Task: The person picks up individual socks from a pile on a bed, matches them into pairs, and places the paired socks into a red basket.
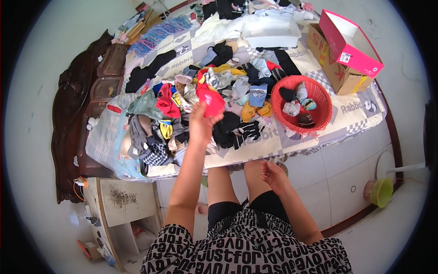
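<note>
My left hand (200,124) is raised over the bed and grips a red sock (210,99) at the near side of a big heap of mixed socks and small clothes (214,91). My right hand (273,176) rests low by my knee, fingers loosely apart, holding nothing. A round red basket (321,119) with a few rolled socks inside stands on the bed to the right of the heap.
The bed (273,142) has a grey-and-white checked cover. A cardboard box with a pink lid (349,45) stands at its far right corner, a white tray (269,32) at the far end. A dark wooden headboard (73,114), a bedside cabinet (123,201), and a green pot (381,192) on the floor.
</note>
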The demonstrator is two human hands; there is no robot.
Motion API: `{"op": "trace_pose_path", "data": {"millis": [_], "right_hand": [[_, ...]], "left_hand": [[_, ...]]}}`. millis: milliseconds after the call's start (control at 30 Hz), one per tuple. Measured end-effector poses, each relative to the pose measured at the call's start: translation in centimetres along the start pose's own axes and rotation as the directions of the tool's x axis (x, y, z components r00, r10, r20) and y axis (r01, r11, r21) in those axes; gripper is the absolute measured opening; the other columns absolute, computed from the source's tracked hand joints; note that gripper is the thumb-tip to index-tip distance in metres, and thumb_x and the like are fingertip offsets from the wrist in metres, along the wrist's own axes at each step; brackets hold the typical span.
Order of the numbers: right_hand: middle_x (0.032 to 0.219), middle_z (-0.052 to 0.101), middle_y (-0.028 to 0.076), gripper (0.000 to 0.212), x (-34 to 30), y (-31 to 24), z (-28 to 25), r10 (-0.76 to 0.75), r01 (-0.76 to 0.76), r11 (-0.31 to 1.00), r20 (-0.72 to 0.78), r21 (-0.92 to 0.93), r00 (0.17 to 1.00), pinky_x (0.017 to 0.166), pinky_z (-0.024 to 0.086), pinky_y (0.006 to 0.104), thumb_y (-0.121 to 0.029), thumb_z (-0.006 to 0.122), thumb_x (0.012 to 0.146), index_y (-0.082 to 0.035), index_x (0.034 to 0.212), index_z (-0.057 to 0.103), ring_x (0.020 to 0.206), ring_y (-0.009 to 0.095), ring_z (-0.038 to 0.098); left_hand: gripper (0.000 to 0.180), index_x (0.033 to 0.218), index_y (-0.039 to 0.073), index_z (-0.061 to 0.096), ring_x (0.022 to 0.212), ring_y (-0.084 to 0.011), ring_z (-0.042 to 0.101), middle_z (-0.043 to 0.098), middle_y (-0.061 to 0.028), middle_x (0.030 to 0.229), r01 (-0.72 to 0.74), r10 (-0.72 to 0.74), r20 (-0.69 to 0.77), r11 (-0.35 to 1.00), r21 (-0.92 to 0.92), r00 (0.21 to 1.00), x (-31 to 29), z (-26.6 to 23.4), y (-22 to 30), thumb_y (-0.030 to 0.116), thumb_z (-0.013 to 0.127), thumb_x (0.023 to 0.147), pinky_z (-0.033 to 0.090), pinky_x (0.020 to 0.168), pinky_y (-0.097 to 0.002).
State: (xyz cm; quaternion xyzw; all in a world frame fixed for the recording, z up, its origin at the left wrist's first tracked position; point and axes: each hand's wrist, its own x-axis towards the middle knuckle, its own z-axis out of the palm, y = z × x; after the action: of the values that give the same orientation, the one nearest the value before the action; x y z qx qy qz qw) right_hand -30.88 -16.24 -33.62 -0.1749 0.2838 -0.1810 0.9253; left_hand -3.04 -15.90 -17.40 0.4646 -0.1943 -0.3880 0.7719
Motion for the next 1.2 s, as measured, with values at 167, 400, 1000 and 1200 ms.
{"op": "trace_pose_path", "data": {"millis": [167, 400, 1000, 1200], "right_hand": [[0.093, 0.059, 0.001, 0.033, -0.7, -0.7, 7.8, -0.126, 0.128, 0.992, 0.072, -0.014, 0.989, 0.071, 0.048, 0.0249, -0.028, 0.051, 0.091, -0.005, 0.115, 0.053, 0.082, 0.011, 0.057], [0.093, 0.062, 0.009, 0.022, 0.5, 0.0, 6.5, -0.274, 0.272, 0.962, -0.054, -0.028, 0.96, 0.075, 0.05, 0.0319, -0.017, 0.058, 0.087, -0.004, 0.104, 0.055, 0.083, 0.019, 0.061], [0.1, 0.061, 0.013, 0.031, -4.5, 0.8, 3.9, -0.153, 0.153, 0.988, -0.043, 0.003, 0.987, 0.082, 0.048, 0.0332, -0.024, 0.052, 0.089, 0.001, 0.107, 0.052, 0.091, 0.023, 0.061], [0.114, 0.057, 0.012, 0.053, -2.9, 0.1, 7.4, -0.103, 0.097, 0.995, 0.219, 0.036, 0.97, 0.075, 0.047, 0.0307, -0.045, 0.032, 0.094, -0.001, 0.122, 0.044, 0.1, 0.024, 0.058]], "left_hand": [[0.012, 0.092, 0.006, 0.056, 0.071, -0.0078, 0.057, 0.06, -0.0013, 0.082, -0.048, -0.084, 0.262, 0.885, 0.463, 0.961, -7.3, -1.8, -5.6, 0.013, 0.061, 0.084, 0.047, 0.058, -0.0224], [0.019, 0.075, 0.003, 0.063, 0.078, -0.0258, 0.057, 0.06, -0.0089, 0.083, -0.615, 0.08, 0.618, -0.059, 0.786, 0.782, -2.4, -0.9, -4.5, 0.022, 0.065, 0.077, 0.046, 0.069, -0.0352], [0.015, 0.097, 0.0, 0.065, 0.083, -0.01, 0.056, 0.064, -0.0047, 0.089, -0.447, 0.47, 0.069, 0.77, 0.455, 0.88, -0.9, -0.4, 0.8, 0.005, 0.06, 0.083, 0.042, 0.08, -0.0228], [0.025, 0.086, 0.004, 0.069, 0.083, -0.0126, 0.052, 0.057, -0.0049, 0.094, -0.452, 0.457, 0.15, 0.676, 0.582, 0.877, -12.0, -2.2, -2.6, -0.012, 0.053, 0.077, 0.04, 0.075, -0.0207]]}}
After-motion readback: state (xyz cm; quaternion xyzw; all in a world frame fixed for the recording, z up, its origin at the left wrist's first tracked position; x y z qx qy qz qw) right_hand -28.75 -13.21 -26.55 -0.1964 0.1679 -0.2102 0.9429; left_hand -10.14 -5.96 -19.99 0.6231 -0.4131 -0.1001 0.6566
